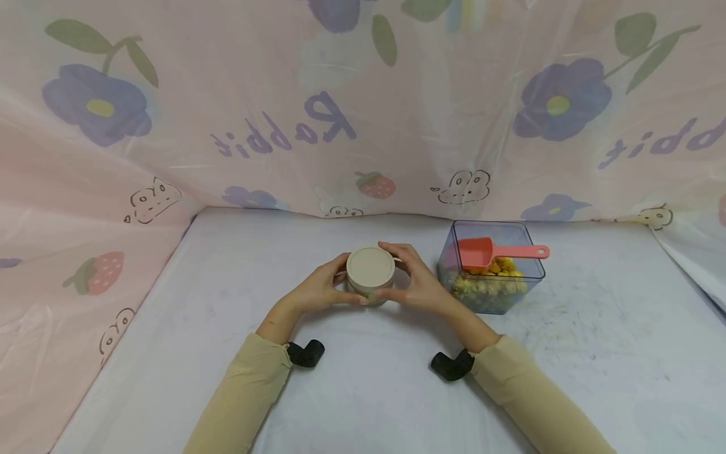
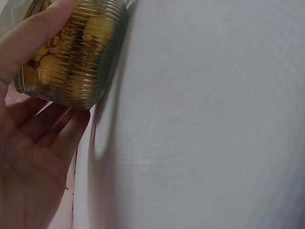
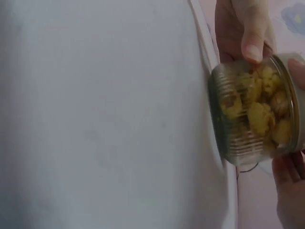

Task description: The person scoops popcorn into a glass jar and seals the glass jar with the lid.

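Note:
A ribbed clear glass jar (image 3: 252, 119) with yellow popcorn inside is held between both hands near the middle of the table. A round cream lid (image 1: 370, 267) sits on top of it. The left hand (image 1: 314, 289) grips the jar's left side, thumb across the front and fingers behind. In the left wrist view its thumb (image 2: 38, 36) lies against the ribbed glass (image 2: 81, 57). The right hand (image 1: 420, 284) curls round the other side, its thumb at the lid's edge and its fingers behind the lid. The jar's base appears to be at the tabletop.
To the right of the jar stands a clear square container (image 1: 488, 302) partly filled with popcorn (image 1: 482, 287). A red scoop (image 1: 479, 252) lies in its top, handle over the right rim. A printed curtain (image 1: 397, 157) hangs behind the white table (image 1: 363, 391).

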Demonstrator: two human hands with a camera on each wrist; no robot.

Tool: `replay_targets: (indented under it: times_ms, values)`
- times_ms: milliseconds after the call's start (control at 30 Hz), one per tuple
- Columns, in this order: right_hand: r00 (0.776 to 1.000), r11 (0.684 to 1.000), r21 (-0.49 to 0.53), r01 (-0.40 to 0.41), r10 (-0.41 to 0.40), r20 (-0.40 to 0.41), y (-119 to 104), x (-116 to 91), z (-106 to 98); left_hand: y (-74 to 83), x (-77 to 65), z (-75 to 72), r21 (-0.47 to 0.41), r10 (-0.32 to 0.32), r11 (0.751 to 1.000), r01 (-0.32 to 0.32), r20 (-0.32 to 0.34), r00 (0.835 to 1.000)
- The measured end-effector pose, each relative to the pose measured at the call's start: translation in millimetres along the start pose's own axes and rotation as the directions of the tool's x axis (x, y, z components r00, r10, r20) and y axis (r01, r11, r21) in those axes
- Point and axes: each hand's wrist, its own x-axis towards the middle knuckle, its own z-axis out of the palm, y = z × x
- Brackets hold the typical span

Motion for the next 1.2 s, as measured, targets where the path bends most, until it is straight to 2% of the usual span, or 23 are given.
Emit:
replay_targets:
  times_ms: [100,233,400,533,667,833,933,1067,1200]
  values:
    - [0.998,0.999,-0.027,-0.046,0.045,-0.04,-1,0,4,0.7,-0.3,-0.1,-0.009,-0.002,1.0,0.002,0.002,1.0]
    - [0.992,0.994,-0.011,-0.109,0.108,-0.065,-3,0,8,1.4,-0.5,-0.1,-0.015,-0.004,1.0,0.004,0.002,1.0]
    - [0.989,0.992,0.013,-0.126,0.127,-0.07,-4,0,9,0.6,0.2,-0.2,-0.011,0.001,1.0,-0.001,-0.001,1.0]
    - [0.993,0.993,0.029,-0.114,0.115,-0.036,-4,-1,7,0.6,-0.1,-0.3,-0.009,-0.002,1.0,0.002,-0.003,1.0]
    - [0.993,0.99,0.083,-0.113,0.11,0.04,-4,-2,0,0.3,-0.3,0.0,-0.015,-0.011,1.0,0.012,0.003,1.0]
    - [0.988,0.985,0.156,-0.067,0.044,0.145,-3,-1,-9,0.2,-0.7,-0.1,-0.019,-0.007,1.0,0.007,0.01,1.0]
    - [0.983,0.984,0.173,-0.051,0.019,0.182,-2,0,-12,0.5,-0.6,-0.3,-0.022,-0.003,1.0,0.003,0.008,1.0]
    - [0.98,0.983,0.175,-0.062,0.027,0.195,-2,0,-12,0.6,-0.3,-0.3,-0.019,-0.004,1.0,0.004,0.007,1.0]
    - [0.987,0.986,0.149,-0.076,0.053,0.153,-1,0,-11,1.2,-0.7,-0.4,-0.02,-0.008,1.0,0.008,0.008,1.0]
